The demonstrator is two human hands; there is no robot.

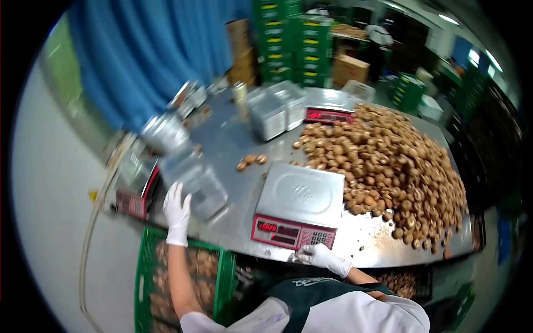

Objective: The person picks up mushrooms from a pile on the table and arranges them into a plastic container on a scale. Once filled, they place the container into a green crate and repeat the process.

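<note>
My left hand, in a white glove, reaches out with fingers stretched at the near side of a stack of clear plastic trays. My right hand, also gloved, is at the front edge of a red digital scale, just below its keypad. Its fingers are drawn together around something too small to make out. Nothing lies on the scale's metal plate, and its red display is lit. Right of it spreads a large heap of brown mushrooms. A few loose mushrooms lie left of the scale.
More clear trays stand near a second scale at the back. Another scale sits at the left edge. Below the steel table is a green crate of packed mushrooms. Farther off are stacked green crates and a person.
</note>
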